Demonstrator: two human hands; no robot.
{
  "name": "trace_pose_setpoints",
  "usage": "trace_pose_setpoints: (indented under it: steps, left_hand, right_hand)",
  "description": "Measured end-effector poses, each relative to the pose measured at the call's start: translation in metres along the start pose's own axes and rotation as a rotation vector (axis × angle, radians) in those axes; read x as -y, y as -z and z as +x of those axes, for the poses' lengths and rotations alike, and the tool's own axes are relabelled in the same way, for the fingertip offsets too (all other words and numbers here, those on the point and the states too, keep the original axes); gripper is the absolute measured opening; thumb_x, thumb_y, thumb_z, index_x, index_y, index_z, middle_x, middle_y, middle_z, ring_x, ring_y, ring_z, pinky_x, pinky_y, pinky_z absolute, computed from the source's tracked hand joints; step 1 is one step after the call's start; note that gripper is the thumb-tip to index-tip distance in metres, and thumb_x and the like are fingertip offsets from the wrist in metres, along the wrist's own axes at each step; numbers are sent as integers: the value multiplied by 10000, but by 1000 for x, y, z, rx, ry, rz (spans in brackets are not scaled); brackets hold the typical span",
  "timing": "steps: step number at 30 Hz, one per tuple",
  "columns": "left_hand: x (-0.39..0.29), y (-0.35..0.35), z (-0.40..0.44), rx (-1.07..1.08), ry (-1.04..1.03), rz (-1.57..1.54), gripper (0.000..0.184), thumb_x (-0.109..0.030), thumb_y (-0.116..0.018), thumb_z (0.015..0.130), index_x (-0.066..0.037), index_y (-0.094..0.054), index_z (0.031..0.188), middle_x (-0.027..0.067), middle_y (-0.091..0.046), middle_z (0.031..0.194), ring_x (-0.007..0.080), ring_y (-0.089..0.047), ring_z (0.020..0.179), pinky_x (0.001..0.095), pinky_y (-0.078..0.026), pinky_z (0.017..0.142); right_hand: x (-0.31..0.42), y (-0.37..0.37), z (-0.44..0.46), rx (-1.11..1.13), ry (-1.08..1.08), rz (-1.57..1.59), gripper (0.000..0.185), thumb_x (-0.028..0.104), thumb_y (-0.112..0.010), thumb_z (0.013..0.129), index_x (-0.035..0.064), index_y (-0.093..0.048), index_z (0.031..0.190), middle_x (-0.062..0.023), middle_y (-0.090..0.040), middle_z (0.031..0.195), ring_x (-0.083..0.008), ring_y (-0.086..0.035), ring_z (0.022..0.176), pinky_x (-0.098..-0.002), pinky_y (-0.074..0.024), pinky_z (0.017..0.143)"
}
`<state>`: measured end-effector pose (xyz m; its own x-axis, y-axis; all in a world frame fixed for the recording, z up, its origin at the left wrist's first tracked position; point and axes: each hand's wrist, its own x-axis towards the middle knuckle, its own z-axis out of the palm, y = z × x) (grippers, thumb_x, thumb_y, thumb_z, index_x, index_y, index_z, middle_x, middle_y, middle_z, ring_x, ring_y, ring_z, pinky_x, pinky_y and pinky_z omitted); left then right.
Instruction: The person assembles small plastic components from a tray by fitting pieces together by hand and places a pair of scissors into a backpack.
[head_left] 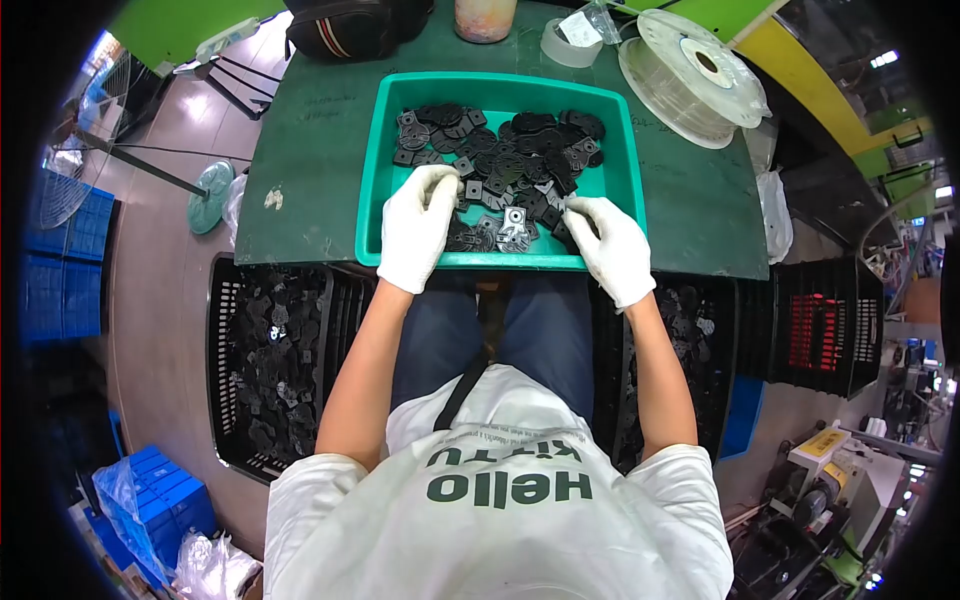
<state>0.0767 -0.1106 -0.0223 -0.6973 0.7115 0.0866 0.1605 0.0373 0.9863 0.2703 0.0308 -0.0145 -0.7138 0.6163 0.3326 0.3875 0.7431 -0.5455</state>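
Observation:
A green plastic tray [632,150] holds a heap of small black plastic parts [510,160], some flat and rounded, some with square ends. My left hand [415,230], in a white glove, reaches over the tray's left side, its fingers curled and pressed together beside the parts. Over the right front corner, my gloved right hand [612,250] has thumb and forefinger drawn together near some black pieces. Whatever either hand pinches is hidden or too small to name. Between the hands, one shinier square-ended part [514,218] lies near the tray's front wall.
The tray sits on a dark green table [310,190]. Black crates of similar parts stand left [270,370] and right [685,350] of my legs. A spool [690,80], a tape roll [570,45], a cup [485,18] and a black bag [350,28] line the far side.

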Motion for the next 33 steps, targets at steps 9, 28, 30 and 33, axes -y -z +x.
trace_pose_setpoints:
  steps: [9,28,30,33]
  left_hand:
    - [4,-1,4,25,-19,59,187,-145,-540,905,5,-603,996,36,-630,830,71,-540,692,215,-443,635]
    - [-6,2,-3,-3,13,-62,189,-125,-503,924,4,-596,1026,51,-638,879,80,-564,748,224,-457,677]
    - [-13,4,-4,4,65,-58,201,-130,-486,932,2,-594,1040,65,-641,908,91,-575,767,227,-459,693]
    - [-15,5,-4,33,119,-195,215,-139,-475,940,3,-579,1064,83,-639,946,98,-583,778,227,-457,710]
  right_hand:
    - [5,-3,0,-62,1,-55,148,202,-573,844,81,-654,873,-97,-642,850,-286,-623,765,-353,-488,680]
    - [4,4,6,184,-170,47,158,171,-567,848,55,-643,924,-130,-635,889,-290,-618,823,-346,-478,731]
    - [2,4,12,205,-179,73,186,189,-594,827,50,-636,944,-134,-626,891,-290,-614,821,-353,-474,731]
    - [2,1,27,407,-124,-86,282,223,-666,761,68,-610,990,-124,-596,870,-300,-606,783,-378,-476,717]
